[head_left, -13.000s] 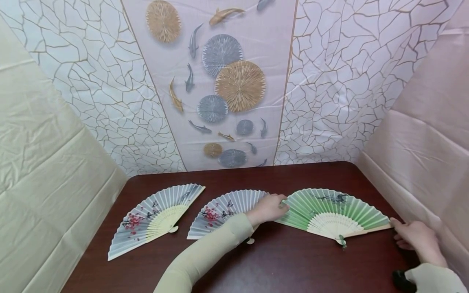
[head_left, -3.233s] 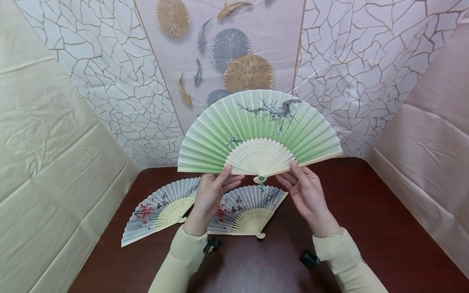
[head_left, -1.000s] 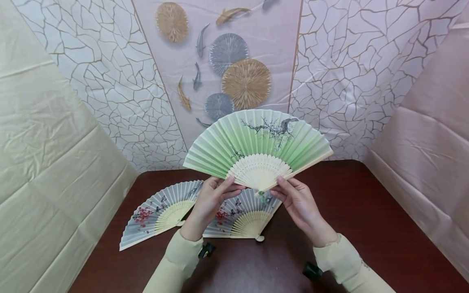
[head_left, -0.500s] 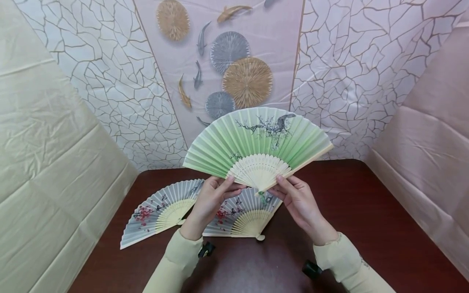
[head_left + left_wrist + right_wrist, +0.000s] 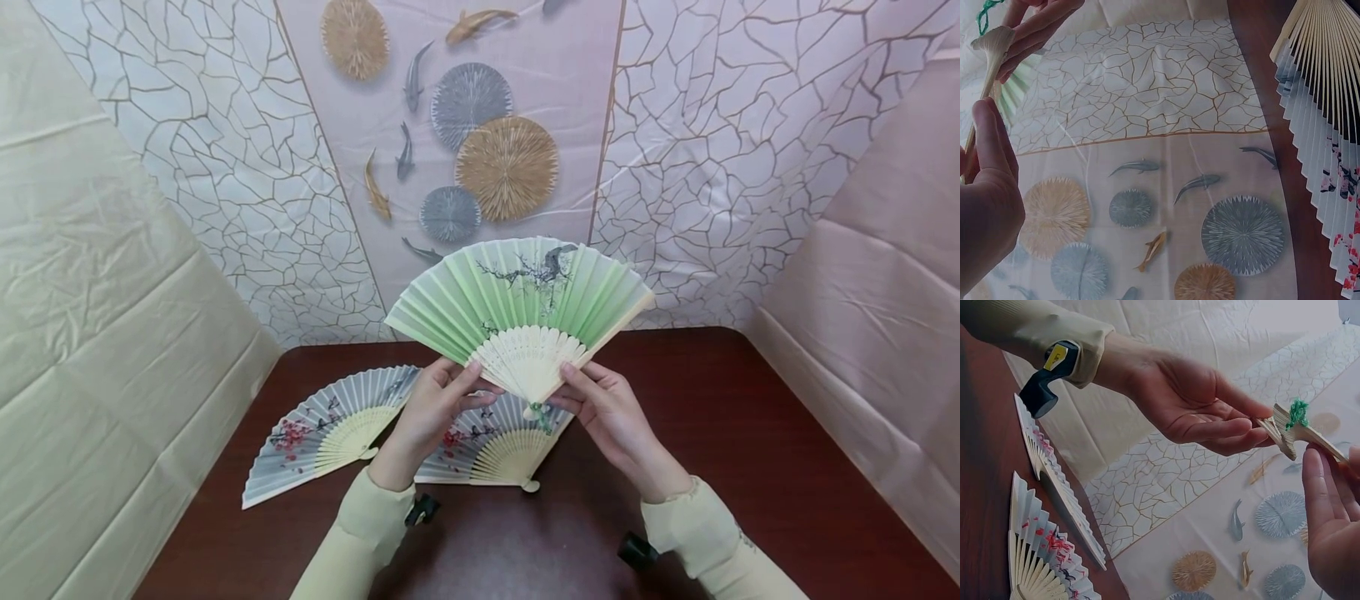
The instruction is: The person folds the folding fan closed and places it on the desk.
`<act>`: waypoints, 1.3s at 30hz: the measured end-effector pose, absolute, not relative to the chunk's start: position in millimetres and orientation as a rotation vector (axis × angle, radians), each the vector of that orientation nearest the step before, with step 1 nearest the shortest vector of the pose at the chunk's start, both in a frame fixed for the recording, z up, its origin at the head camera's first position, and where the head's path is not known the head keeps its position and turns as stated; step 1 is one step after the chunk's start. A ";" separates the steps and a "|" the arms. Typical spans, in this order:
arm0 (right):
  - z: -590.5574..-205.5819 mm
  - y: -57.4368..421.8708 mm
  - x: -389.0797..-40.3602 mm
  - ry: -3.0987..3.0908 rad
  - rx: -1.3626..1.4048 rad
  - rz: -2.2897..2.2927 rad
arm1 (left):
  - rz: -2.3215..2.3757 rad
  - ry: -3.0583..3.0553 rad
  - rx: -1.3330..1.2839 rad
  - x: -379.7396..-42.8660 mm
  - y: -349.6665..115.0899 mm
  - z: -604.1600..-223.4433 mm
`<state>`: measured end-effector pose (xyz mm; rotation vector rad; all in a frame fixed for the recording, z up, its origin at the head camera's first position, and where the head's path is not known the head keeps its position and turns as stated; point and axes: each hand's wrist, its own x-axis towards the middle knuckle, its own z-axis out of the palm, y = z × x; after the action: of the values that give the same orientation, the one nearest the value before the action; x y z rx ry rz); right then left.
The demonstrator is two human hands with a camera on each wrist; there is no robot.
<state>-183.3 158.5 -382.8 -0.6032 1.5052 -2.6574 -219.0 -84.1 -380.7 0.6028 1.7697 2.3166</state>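
Observation:
A green folding fan with a dark branch print is held up above the table, partly spread. My left hand pinches the left end of its pale ribs, thumb in front and fingers behind. At the right outer rib, my right hand pinches with thumb and fingers. A green tassel hangs at the pivot between both hands. Behind my left hand, a grey fan with red blossoms lies spread on the table, partly covered. Another grey blossom fan lies spread farther left.
The dark red-brown table ends at a patterned cloth backdrop with painted fish and round shapes. Cream cloth walls stand on both sides. Small dark cameras are strapped at the wrists.
Thirteen seconds ago the green fan lay on the table at right; since then both hands have lifted it to the middle. Over the last second its spread has narrowed, the right edge swinging inward.

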 end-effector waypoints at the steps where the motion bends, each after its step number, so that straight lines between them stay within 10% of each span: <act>1: -383.3 158.3 -183.2 1.507 -0.601 -2.651 | 2.313 1.770 0.602 -219.0 -84.0 -380.7; 39: -392.4 157.2 -181.5 1.682 -0.554 -2.500 | 2.137 1.836 0.764 -220.1 -82.7 -385.5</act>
<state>-181.5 157.2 -392.4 -0.5536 1.6824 -2.5004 -220.1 -82.7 -385.5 0.7636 1.8355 2.1372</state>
